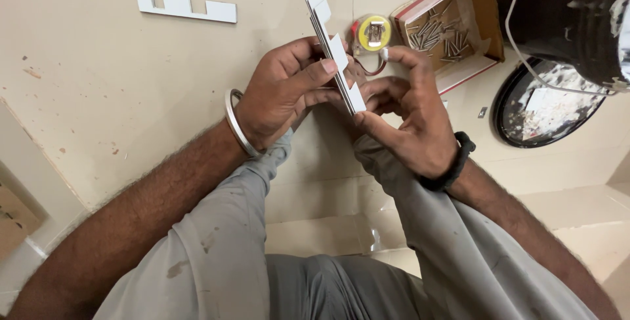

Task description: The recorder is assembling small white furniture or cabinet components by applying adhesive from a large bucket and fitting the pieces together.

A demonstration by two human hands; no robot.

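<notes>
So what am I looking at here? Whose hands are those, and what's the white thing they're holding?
There is no machine here, just a person. The picture comes from a camera worn on the person's head, looking down, so you see their own arms, grey-trousered knees and the pale floor.

Both hands hold a stack of flat white notched strips, seen edge-on. The left hand, with a metal bangle at the wrist, grips it from one side; the right hand, with a dark band at the wrist, holds it from the other.

On the floor lie another white notched piece, a small yellow round tape measure, an open cardboard box of nails, a black bucket and a round dark lid.
</notes>
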